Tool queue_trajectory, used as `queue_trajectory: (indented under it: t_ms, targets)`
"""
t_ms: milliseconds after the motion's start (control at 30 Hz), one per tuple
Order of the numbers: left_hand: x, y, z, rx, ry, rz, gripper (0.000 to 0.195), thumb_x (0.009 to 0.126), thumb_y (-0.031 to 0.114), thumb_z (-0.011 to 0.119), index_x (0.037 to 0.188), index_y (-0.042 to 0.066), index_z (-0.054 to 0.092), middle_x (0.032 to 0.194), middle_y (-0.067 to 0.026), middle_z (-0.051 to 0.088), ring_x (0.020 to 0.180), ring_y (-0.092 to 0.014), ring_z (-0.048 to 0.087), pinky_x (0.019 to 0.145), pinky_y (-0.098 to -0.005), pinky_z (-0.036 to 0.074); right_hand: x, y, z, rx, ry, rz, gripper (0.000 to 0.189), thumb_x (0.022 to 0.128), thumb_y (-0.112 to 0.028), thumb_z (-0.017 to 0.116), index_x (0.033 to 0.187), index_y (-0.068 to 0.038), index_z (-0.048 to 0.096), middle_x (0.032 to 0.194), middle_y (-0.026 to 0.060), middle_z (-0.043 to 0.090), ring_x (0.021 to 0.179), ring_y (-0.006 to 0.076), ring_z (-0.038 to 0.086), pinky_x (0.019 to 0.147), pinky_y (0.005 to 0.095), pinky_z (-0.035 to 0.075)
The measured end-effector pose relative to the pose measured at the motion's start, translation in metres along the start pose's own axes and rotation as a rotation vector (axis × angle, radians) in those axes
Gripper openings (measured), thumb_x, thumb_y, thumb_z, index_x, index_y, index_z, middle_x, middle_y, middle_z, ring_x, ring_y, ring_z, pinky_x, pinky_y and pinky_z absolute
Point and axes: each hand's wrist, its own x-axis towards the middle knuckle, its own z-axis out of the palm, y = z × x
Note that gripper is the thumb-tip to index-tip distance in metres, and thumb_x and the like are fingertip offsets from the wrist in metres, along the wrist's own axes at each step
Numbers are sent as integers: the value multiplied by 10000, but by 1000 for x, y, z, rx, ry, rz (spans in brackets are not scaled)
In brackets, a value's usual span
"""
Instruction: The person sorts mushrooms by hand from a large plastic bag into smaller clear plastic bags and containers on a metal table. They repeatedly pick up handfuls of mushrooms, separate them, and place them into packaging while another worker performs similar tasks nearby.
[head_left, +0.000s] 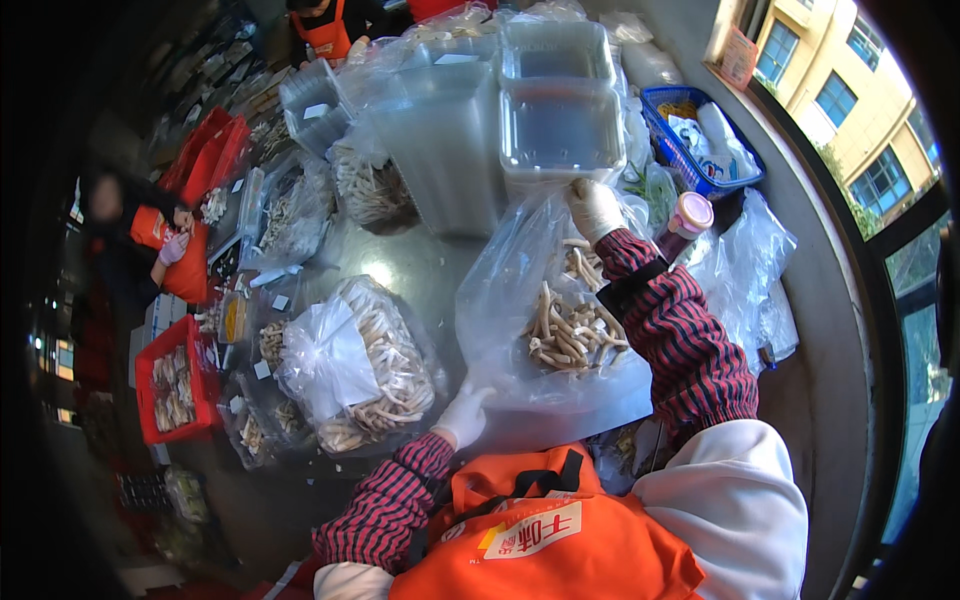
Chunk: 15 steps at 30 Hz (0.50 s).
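A large clear plastic bag lies spread on the metal table before me, with loose brown-white mushrooms in it. My left hand, in a white glove, pinches the bag's near left edge. At the far right, my gloved right hand is closed on the bag's upper edge, just in front of the stacked clear plastic trays; its fingertips are partly hidden. Left of the open bag sits a tied clear bag full of mushrooms, apart from both hands.
Tall tray stacks stand at the back. On the right are a pink-lidded bottle, a blue basket and loose plastic bags. A red crate holds packed mushrooms at left. A co-worker's gloved hand shows farther left; another person is at the back.
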Motion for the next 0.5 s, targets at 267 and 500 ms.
queue_trajectory:
  t_ms: [267, 500]
  targets:
    - [42, 22, 1, -51, 144, 95, 452, 752, 45, 503, 1198, 113, 528, 1276, -237, 422, 1157, -381, 449, 993, -388, 362, -43, -8, -29, -191, -308, -71, 634, 739, -164, 640, 1293, 2, 380, 1124, 257, 543, 1047, 398, 527, 880, 432, 439]
    - [-41, -3, -32, -155, 309, 154, 323, 765, 45, 552, 1037, 157, 685, 1303, -93, 500, 1166, -249, 506, 999, -320, 389, -124, -45, -70, 269, -129, 27, 306, 873, -68, 563, 1157, 42, 535, 1100, 142, 609, 1021, 209, 585, 871, 296, 448]
